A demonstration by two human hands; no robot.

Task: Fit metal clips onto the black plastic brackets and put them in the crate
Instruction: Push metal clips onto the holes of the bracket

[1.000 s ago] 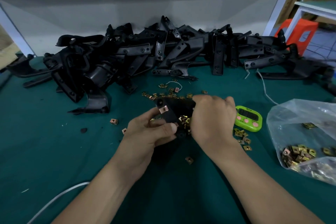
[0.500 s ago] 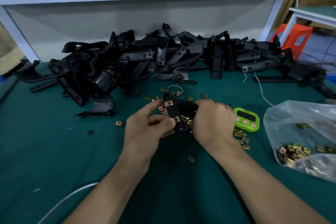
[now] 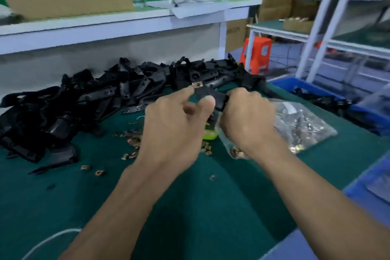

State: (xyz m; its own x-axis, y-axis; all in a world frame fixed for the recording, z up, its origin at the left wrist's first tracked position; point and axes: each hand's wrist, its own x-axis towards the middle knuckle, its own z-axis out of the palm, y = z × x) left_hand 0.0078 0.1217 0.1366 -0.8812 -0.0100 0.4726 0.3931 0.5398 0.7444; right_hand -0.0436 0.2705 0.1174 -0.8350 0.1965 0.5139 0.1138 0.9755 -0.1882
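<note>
Now held up between both hands, black bracket (image 3: 207, 95); pinched by left hand (image 3: 175, 124) just below its metal clip (image 3: 197, 84), gripped at far end by curled right hand (image 3: 244, 116). Likely light, rigid, slick: hold by the body.

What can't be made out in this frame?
Head view only.
Bracket: mostly covered by the left hand and right hand; only one fitted clip shows.
Timer: just a green sliver between the hands.
Crate: blurred and cut by the right edge; contents unclear.
Bag: clips inside blurred.
</note>
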